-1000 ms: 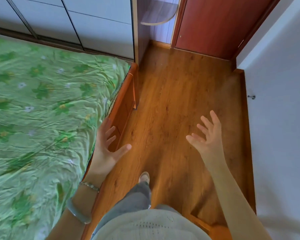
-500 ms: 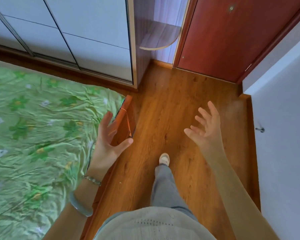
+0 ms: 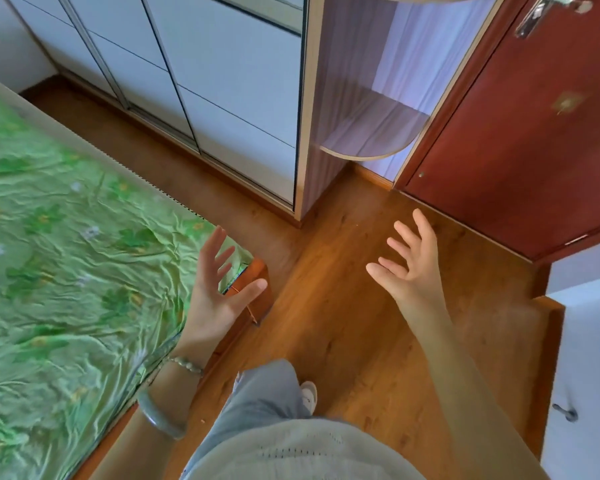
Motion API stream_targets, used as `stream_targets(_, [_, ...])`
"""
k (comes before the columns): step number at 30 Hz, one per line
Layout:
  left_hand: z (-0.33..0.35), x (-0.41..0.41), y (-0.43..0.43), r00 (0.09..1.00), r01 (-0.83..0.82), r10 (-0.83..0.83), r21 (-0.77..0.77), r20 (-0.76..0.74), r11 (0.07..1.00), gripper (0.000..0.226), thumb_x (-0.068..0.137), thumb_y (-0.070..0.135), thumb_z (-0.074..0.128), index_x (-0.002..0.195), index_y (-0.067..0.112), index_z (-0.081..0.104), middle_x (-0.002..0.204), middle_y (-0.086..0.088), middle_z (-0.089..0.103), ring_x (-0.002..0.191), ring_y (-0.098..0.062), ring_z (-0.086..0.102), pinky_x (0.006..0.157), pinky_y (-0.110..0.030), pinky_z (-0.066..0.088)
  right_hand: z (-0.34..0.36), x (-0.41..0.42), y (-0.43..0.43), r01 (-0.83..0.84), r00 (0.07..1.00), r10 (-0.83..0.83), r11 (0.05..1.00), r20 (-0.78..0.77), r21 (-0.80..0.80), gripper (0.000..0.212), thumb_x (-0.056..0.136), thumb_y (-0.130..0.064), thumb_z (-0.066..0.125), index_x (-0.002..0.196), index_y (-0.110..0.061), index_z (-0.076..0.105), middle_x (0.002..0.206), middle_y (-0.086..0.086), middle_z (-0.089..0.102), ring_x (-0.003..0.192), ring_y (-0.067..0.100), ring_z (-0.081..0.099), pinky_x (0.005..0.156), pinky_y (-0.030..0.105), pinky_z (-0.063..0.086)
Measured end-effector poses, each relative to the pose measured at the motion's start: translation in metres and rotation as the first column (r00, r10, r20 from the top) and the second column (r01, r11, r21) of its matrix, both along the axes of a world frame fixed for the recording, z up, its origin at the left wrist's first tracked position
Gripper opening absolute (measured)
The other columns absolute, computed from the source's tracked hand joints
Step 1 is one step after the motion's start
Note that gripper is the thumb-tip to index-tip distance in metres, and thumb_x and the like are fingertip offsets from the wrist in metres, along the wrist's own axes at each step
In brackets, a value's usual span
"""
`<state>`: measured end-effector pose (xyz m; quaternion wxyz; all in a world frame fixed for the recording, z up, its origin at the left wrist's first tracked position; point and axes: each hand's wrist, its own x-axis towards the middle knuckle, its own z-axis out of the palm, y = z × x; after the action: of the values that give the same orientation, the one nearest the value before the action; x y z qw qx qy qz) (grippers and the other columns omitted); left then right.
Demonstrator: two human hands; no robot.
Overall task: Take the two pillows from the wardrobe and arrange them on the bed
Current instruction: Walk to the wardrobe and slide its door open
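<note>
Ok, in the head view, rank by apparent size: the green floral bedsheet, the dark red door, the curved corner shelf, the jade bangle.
1. Green floral bedsheet
2. Dark red door
3. Curved corner shelf
4. Jade bangle, though it is nearest the camera.

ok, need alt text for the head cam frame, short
Both hands, left and right, are raised open and empty over a wood floor, facing a wardrobe with its sliding doors shut. A bed with a wrinkled green floral sheet fills the left; a red-brown door stands at right. No pillows show.
</note>
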<state>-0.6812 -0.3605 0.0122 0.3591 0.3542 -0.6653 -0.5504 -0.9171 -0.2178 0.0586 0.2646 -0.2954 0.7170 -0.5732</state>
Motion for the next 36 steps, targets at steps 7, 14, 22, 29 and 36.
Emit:
stream_targets(7, [-0.011, -0.059, -0.065, 0.994, -0.106, 0.106, -0.009, 0.020, 0.994, 0.099, 0.066, 0.042, 0.080, 0.149, 0.033, 0.027, 0.150, 0.015, 0.036, 0.132, -0.004, 0.045, 0.108, -0.033, 0.039, -0.012, -0.072, -0.090, -0.133, 0.990, 0.134, 0.991, 0.046, -0.013, 0.095, 0.075, 0.001, 0.076, 0.144, -0.038, 0.024, 0.146, -0.007, 0.041, 0.127, 0.007, 0.048, 0.098, 0.032, 0.049])
stream_targets(14, [-0.018, -0.112, -0.177, 0.974, -0.223, 0.224, -0.077, 0.007, 0.972, 0.100, 0.065, 0.043, 0.081, 0.149, 0.035, 0.027, 0.152, 0.014, 0.036, 0.132, -0.007, 0.046, 0.108, -0.027, 0.036, -0.018, -0.137, -0.226, -0.265, 0.964, 0.266, 0.964, 0.026, -0.019, 0.093, 0.074, 0.002, 0.076, 0.139, -0.043, 0.028, 0.145, -0.008, 0.041, 0.126, 0.007, 0.048, 0.094, 0.024, 0.051])
stream_targets(22, [0.002, -0.130, -0.293, 0.906, -0.419, 0.423, -0.112, 0.007, 0.901, 0.101, 0.067, 0.043, 0.080, 0.151, 0.025, 0.026, 0.154, 0.009, 0.034, 0.134, -0.009, 0.044, 0.111, -0.038, 0.036, -0.001, -0.166, -0.401, -0.521, 0.853, 0.521, 0.853, 0.016, -0.010, 0.091, 0.075, 0.003, 0.076, 0.134, -0.047, 0.029, 0.146, -0.006, 0.038, 0.125, 0.003, 0.045, 0.104, 0.034, 0.045])
stream_targets(29, [0.012, -0.128, -0.354, 0.810, -0.583, 0.586, -0.086, 0.021, 0.808, 0.101, 0.067, 0.034, 0.083, 0.150, 0.029, 0.025, 0.153, 0.009, 0.035, 0.134, -0.006, 0.043, 0.112, -0.038, 0.035, 0.003, -0.148, -0.521, -0.703, 0.712, 0.703, 0.712, 0.005, -0.005, 0.086, 0.079, -0.002, 0.073, 0.132, -0.054, 0.029, 0.144, -0.007, 0.041, 0.128, 0.007, 0.045, 0.107, 0.042, 0.043])
stream_targets(36, [0.005, -0.105, -0.427, 0.690, -0.722, 0.723, -0.053, 0.020, 0.690, 0.100, 0.065, 0.041, 0.081, 0.149, 0.035, 0.026, 0.153, 0.010, 0.036, 0.134, -0.007, 0.044, 0.113, -0.044, 0.034, 0.001, -0.113, -0.645, -0.802, 0.597, 0.802, 0.597, 0.017, -0.010, 0.082, 0.081, -0.005, 0.072, 0.136, -0.047, 0.029, 0.146, -0.004, 0.041, 0.130, 0.012, 0.045, 0.104, 0.034, 0.045])
